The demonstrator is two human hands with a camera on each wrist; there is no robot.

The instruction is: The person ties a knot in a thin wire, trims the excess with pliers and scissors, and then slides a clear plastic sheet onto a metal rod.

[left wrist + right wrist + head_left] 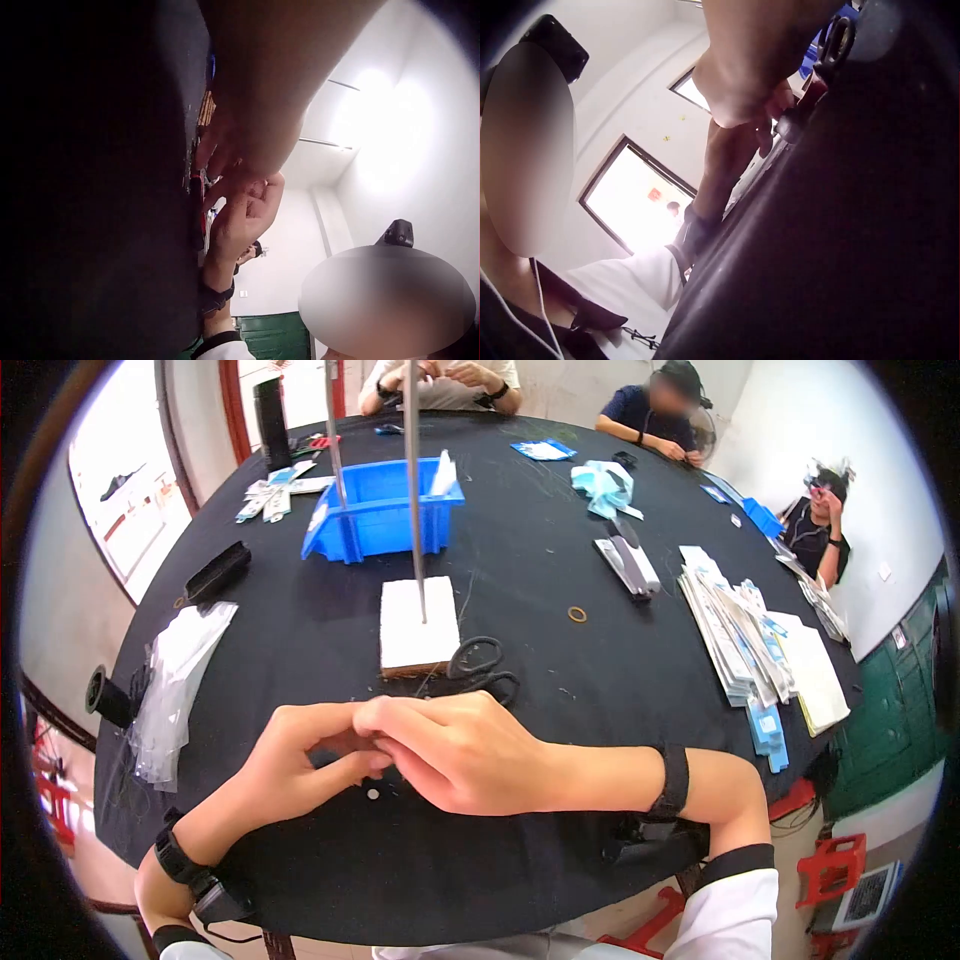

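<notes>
Both hands meet above the black table near its front edge, their fingertips touching or overlapping. In the head view the left hand (302, 760) has its thumb stretched toward the right hand (480, 752), whose fingers bend inward. Whatever lies between the fingertips is hidden. Just below them a small white round piece (373, 794) is on the cloth. Beyond the hands lie black-handled scissors (476, 660), beside a white block (400, 635) with a metal rod above it. The left wrist view shows the right hand (244, 217) dimly; the right wrist view shows the left hand (731, 150).
A blue bin (385, 525) stands behind the block. Clear plastic sleeves (180, 695) and a black spool (108, 697) are at left. At right are a stapler (628, 565), a rubber band (577, 615) and stacked paper strips (735, 630). Several people sit around the table.
</notes>
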